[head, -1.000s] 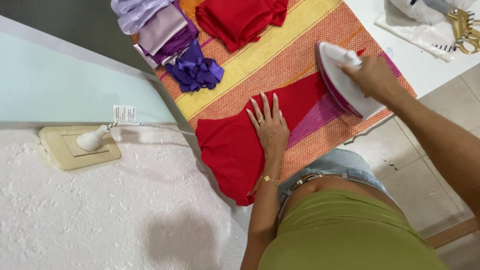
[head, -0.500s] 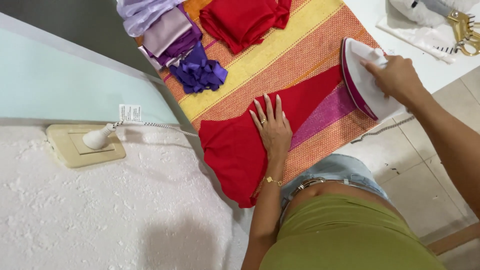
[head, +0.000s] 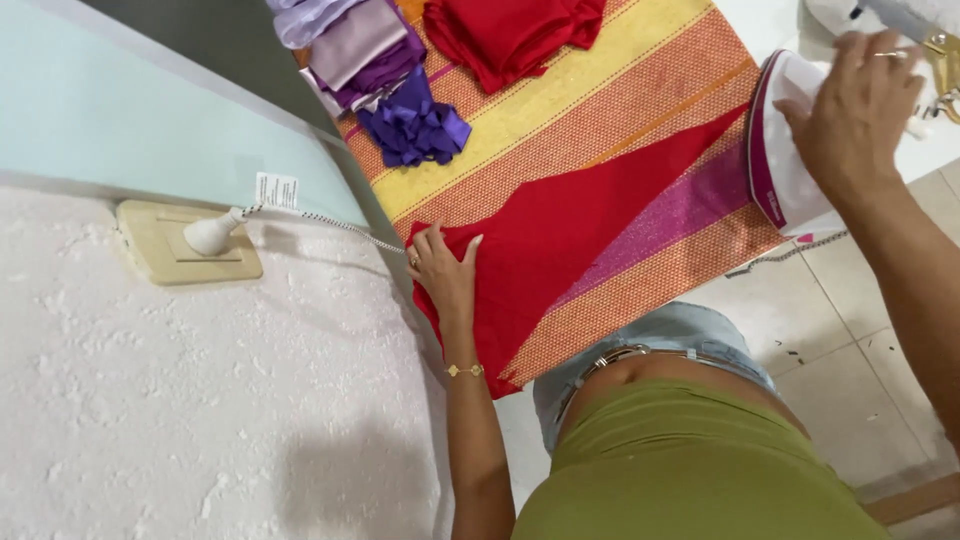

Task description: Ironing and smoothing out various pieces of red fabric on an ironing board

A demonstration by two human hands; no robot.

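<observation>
A red cloth [head: 560,240] lies spread on the ironing board, which has a striped orange and yellow cover [head: 560,110]. My left hand [head: 442,270] grips the cloth's edge at the board's left side, fingers curled over it. My right hand [head: 855,110] holds a white and pink iron [head: 785,165] at the board's right end, off the red cloth.
Folded red cloths [head: 510,35], folded lilac and purple cloths [head: 350,45] and a dark purple ribbon bundle [head: 415,130] lie at the board's far end. A plug [head: 210,235] sits in a beige wall socket [head: 185,245] on the rough white wall. Tiled floor lies at the right.
My left hand slid from flat on the middle of the red cloth to gripping its left edge. My right hand carried the iron rightward off the cloth to the board's end.
</observation>
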